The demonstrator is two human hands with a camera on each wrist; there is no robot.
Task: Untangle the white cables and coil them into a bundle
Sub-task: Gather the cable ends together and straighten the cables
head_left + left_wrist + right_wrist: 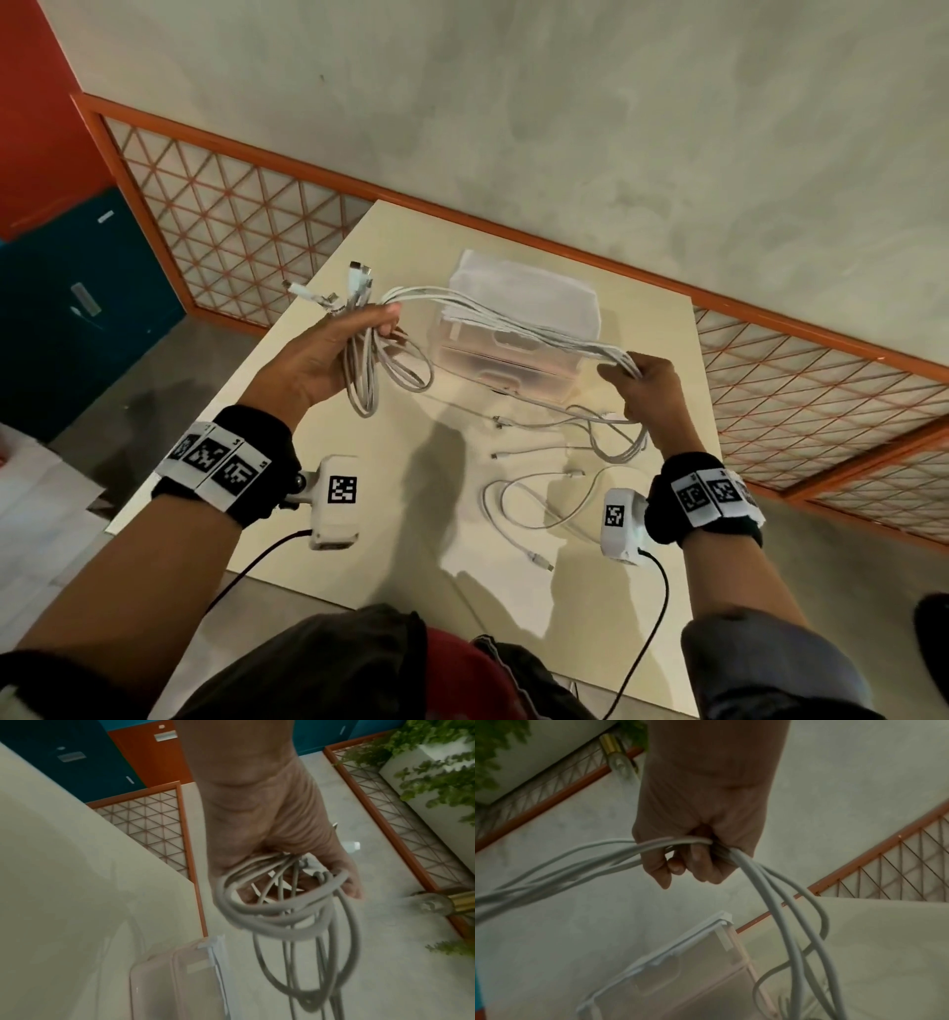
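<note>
My left hand [328, 354] is curled tight around a looped bunch of thin white cables [493, 318], and my right hand [649, 390] grips the same strands farther along. They stretch between my hands above the pale worktop [400, 514], over a clear plastic box [518, 329]. More white cables [534, 493] lie loose on the worktop.

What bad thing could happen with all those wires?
The loops hanging under the left hand might slip out and uncoil, since they dangle loosely. The ends trailing from the right hand still cross each other on the table, so pulling could tighten a knot. The stretched wires pass just above the box and could snag its lid.
</note>
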